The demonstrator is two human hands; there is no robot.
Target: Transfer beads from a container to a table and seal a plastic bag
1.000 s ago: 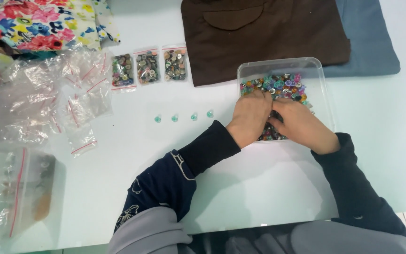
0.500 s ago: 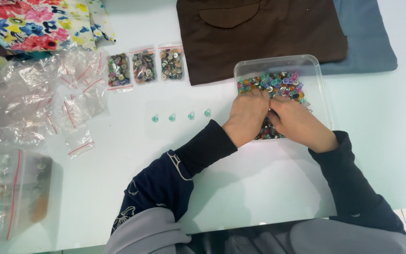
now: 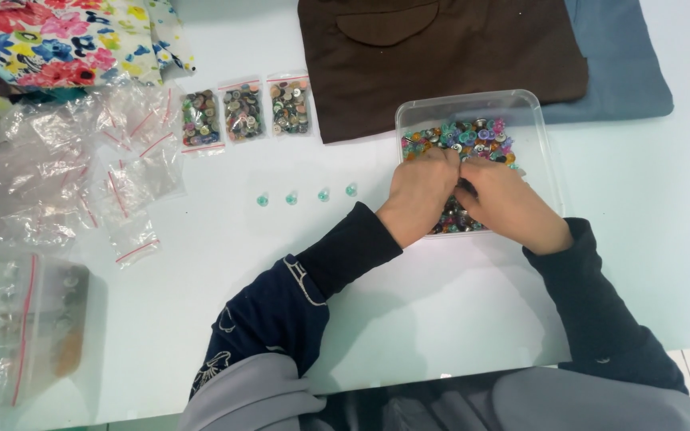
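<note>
Both hands are down in the clear plastic tray [image 3: 537,108], which sits right of centre on the white surface [image 3: 441,319]. The left hand [image 3: 418,195] and right hand [image 3: 505,203] meet in the middle, fingertips together over the pile of mixed coloured buttons [image 3: 461,136]. The fingers curl down into the buttons; cannot tell if either hand pinches one, as the tips are hidden. The button pile lies just far of the fingertips, filling the far half of the tray; more buttons show under the hands at the near edge. The tray's long axis runs near-to-far. Both hands are equally close to the pile, with the left slightly further in.

Left of the tray, four small teal buttons [image 3: 307,196] lie in a row running left-right on the surface, well apart from the hands; the left hand is the nearer one. Further left and far, three small filled bags of buttons [image 3: 243,112] lie side by side. Empty zip bags [image 3: 81,168] are scattered at the left. Brown cloth [image 3: 441,48] touches the tray's far edge, over blue cloth [image 3: 624,72]. Floral cloth [image 3: 57,40] is at far left.
</note>
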